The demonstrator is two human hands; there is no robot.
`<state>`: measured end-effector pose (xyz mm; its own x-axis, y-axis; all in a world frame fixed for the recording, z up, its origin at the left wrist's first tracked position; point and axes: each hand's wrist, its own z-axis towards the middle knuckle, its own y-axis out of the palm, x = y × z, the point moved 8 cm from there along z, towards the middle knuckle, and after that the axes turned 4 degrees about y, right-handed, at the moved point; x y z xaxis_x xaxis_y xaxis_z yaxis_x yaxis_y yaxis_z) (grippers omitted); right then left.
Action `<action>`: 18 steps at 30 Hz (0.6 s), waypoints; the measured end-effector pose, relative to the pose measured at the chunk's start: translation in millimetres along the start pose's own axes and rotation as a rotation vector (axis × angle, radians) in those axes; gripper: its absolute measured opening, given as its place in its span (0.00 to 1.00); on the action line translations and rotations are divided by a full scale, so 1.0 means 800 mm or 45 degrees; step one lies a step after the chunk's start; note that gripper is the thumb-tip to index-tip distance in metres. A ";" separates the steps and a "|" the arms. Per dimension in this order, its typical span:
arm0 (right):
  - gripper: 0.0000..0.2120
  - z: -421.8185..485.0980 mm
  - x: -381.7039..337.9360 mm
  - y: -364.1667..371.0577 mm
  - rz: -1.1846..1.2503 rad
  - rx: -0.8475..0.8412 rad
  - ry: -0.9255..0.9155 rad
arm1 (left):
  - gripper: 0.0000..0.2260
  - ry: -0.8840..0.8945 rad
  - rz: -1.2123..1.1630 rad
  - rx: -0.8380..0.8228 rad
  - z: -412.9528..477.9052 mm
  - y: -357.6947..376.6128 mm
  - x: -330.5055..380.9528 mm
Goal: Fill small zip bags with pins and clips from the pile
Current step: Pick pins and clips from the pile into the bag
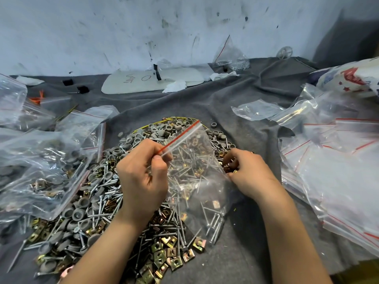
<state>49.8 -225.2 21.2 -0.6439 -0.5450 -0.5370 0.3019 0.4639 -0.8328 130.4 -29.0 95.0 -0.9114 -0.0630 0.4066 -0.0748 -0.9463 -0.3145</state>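
Filled bags lay at left, pile of screws, grey caps and clips covered the cloth, left hand pinched the zip bag by its red-striped rim above the pile, right hand had fingers curled round brass clips at the bag's side, empty bags lay right

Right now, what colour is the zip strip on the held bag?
Red. The zip strip on the clear bag shows best in the head view.
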 end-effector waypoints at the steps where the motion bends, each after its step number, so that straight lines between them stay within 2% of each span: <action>1: 0.11 0.000 0.001 0.000 0.008 0.001 0.000 | 0.14 0.004 -0.003 -0.001 0.000 0.000 0.001; 8: 0.08 0.002 0.003 -0.001 -0.009 0.052 -0.013 | 0.14 0.007 -0.008 -0.020 -0.001 0.002 0.002; 10: 0.08 0.003 0.002 -0.007 0.075 0.113 -0.027 | 0.14 0.010 -0.011 -0.032 0.000 0.003 0.003; 13: 0.10 -0.006 -0.009 -0.035 0.566 0.338 -0.183 | 0.14 0.002 -0.040 -0.079 0.001 0.008 0.002; 16: 0.07 -0.034 -0.028 -0.072 1.180 0.470 -0.485 | 0.14 0.050 -0.040 -0.191 0.003 0.021 0.009; 18: 0.08 -0.052 -0.042 -0.088 1.299 0.486 -0.678 | 0.11 0.169 -0.044 -0.278 0.001 0.031 0.021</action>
<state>20.6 -210.3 103.5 0.3539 -0.3096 -0.8826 0.7474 0.6610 0.0678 113.9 -53.7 94.9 -0.9509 0.0240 0.3085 -0.1793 -0.8553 -0.4862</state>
